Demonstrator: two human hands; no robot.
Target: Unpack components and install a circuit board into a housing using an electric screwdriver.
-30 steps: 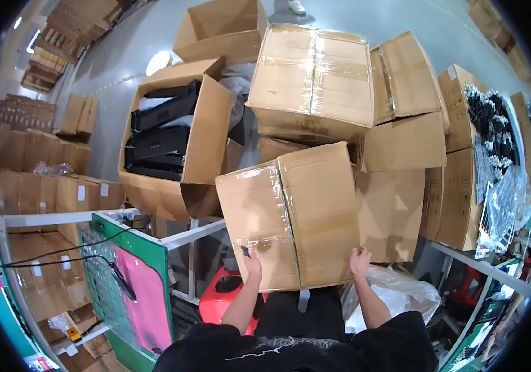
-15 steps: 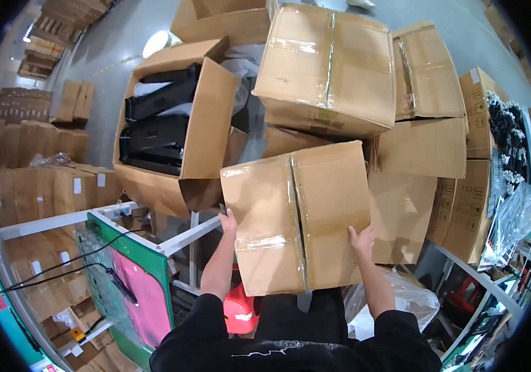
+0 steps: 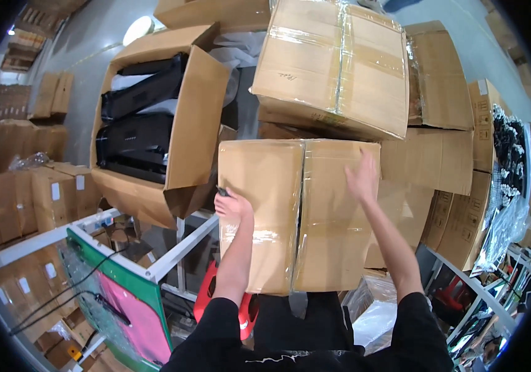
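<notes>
A taped cardboard box (image 3: 334,248) is right in front of me, its upper face crossed by a dark seam and strips of clear tape. At its left side my left hand (image 3: 235,205) is closed round a small black tool (image 3: 223,191); only its dark tip shows, so its exact kind is unclear. My right hand (image 3: 363,178) is over the far right part of the box, fingers apart and holding nothing. Whether its palm presses on the cardboard is hard to tell.
Beyond stands a bigger taped box (image 3: 303,62). An open carton (image 3: 197,118) with black plastic parts (image 3: 135,139) is at the left. A white metal frame (image 3: 182,251) and a green-edged board (image 3: 154,304) stand at lower left, cartons (image 3: 430,158) at right.
The box has turned straighter to me. My right hand has left its right side and moved forward over the top; my left hand has slid a little forward, still holding the black tool.
</notes>
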